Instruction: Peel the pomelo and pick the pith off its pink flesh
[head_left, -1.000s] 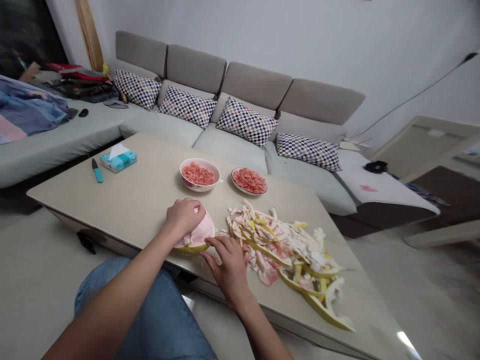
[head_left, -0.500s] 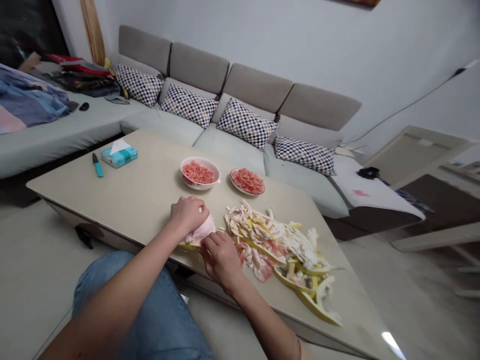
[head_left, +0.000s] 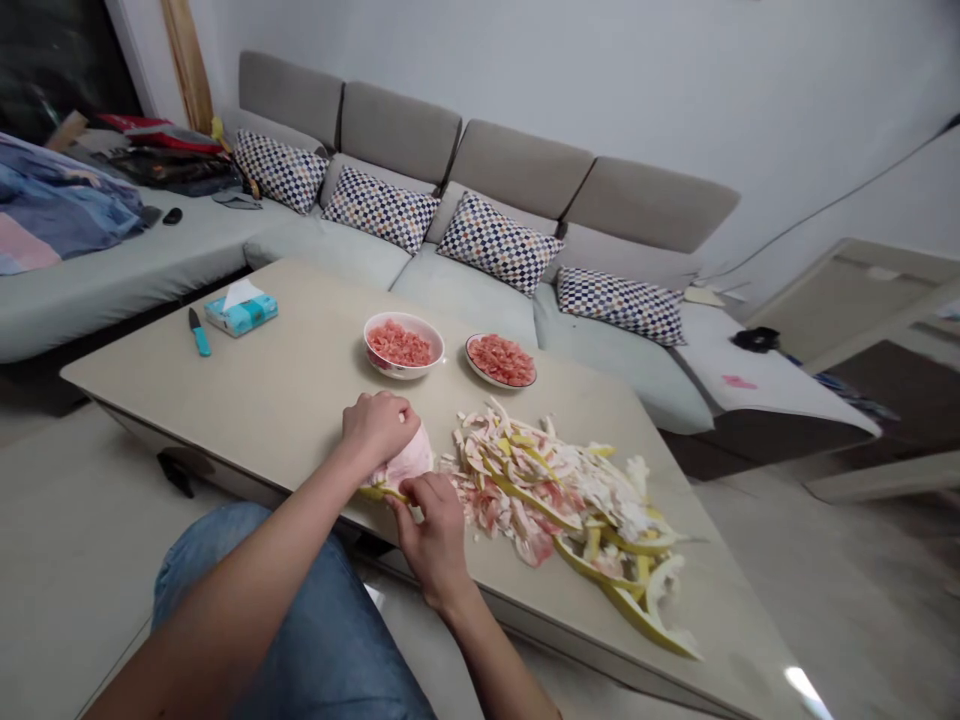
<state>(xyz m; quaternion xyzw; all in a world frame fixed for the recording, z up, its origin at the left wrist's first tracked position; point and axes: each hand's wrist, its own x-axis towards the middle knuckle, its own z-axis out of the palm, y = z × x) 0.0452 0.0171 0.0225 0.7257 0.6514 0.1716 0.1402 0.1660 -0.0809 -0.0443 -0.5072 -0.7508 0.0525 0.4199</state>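
Note:
At the near edge of the table sits a partly peeled pomelo (head_left: pixel 412 460), pale pink on top with yellow rind low on its near side. My left hand (head_left: pixel 375 425) is wrapped over its upper left and grips it. Low on the near side, my right hand (head_left: pixel 433 530) pinches the rind (head_left: pixel 384 492) between thumb and fingers. A heap of pomelo peel (head_left: pixel 555 490), yellow rind mixed with white pith and pink membrane, lies just right of my hands. Beyond them stand a bowl of pink pomelo flesh (head_left: pixel 401 345) and a plate of pomelo flesh (head_left: pixel 501 360).
A teal-handled knife (head_left: pixel 199 333) and a blue tissue box (head_left: pixel 241 310) lie toward the table's left end. Behind the table (head_left: pixel 300 400) runs a grey sofa (head_left: pixel 465 295) with checkered cushions (head_left: pixel 499 243). My knees are under the near edge.
My right hand has shifted slightly down and left along the pomelo's rind, its thumb now showing. The left hand keeps its hold. The whole view has turned a little.

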